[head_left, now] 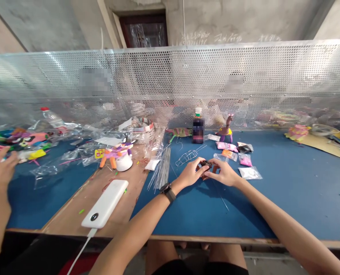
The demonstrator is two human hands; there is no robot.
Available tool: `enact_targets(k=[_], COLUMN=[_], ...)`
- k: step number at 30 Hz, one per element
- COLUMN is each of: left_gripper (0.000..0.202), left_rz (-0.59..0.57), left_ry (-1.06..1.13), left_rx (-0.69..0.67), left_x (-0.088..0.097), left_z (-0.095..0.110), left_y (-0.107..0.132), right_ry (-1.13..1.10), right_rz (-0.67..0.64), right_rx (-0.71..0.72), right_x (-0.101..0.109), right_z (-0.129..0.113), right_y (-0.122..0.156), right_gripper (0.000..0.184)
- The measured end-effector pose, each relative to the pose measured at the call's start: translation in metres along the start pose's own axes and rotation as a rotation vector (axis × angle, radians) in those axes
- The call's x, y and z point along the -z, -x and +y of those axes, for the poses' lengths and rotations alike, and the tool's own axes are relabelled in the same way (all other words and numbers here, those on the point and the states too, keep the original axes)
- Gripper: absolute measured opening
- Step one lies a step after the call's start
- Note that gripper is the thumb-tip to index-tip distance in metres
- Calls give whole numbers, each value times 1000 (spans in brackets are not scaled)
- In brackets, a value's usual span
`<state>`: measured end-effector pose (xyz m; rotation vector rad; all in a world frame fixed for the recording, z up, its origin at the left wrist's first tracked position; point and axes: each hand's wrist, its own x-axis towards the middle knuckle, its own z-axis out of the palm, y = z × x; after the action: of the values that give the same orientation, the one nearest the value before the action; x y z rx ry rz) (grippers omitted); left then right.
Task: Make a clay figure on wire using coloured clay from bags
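Observation:
My left hand (190, 172), with a black watch (168, 192) on its wrist, pinches a small dark brown piece (206, 164). On the other side of that piece, the fingers of my right hand (226, 172) are closed on it too. An orange-brown part shows below the fingers; what the piece is made of I cannot make out. A bent wire frame (187, 157) lies just beyond my left hand. Left of it is a bundle of thin straight wires (161, 170). Small packets, one pink (245, 159) and one white (250, 173), lie beyond my right hand.
A dark bottle (198, 130) and a small animal figure (226, 130) stand at the back before a perforated metal screen (244, 72). On the left are a white power bank (105, 204) with a cable, an orange-purple figure (115, 154), and another person's hand (0, 168).

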<state>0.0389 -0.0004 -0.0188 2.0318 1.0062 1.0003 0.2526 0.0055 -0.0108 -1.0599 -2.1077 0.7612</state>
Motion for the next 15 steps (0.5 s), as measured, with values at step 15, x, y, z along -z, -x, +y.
enact_targets(k=[15], left_gripper=[33], left_rz=[32], left_ry=[21], left_rx=[11], left_x=[1], left_z=[0], left_y=[-5], right_ry=[-93], right_rz=[32], right_rx=[-62], right_x=[2], right_z=[2], right_y=[-4], right_gripper=[40])
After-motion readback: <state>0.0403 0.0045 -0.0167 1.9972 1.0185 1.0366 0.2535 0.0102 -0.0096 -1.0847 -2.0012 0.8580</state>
